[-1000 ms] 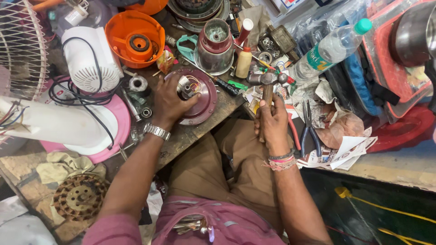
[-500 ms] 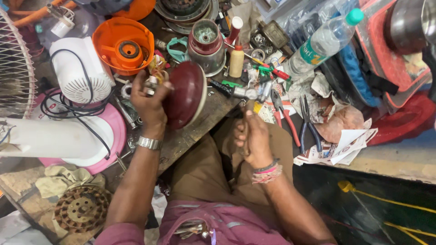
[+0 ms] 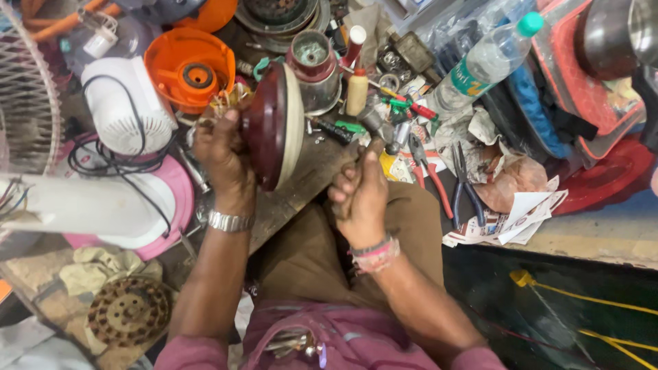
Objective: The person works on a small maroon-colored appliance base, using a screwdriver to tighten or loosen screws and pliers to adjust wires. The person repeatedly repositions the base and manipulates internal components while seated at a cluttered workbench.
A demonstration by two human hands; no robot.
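Maroon motor housing (image 3: 273, 130) gripped on edge by left hand (image 3: 223, 161), at 11 o'clock from right hand (image 3: 360, 195). Hammer (image 3: 375, 125) clenched in right hand. Risk judged: housing slipped or cracked by a glancing blow, fingers struck.

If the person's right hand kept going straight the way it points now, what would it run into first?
Probably the small hammer head of the tool that the right hand grips, then the cream squeeze bottle and the clutter of hand tools beyond; depth is hard to judge from above.
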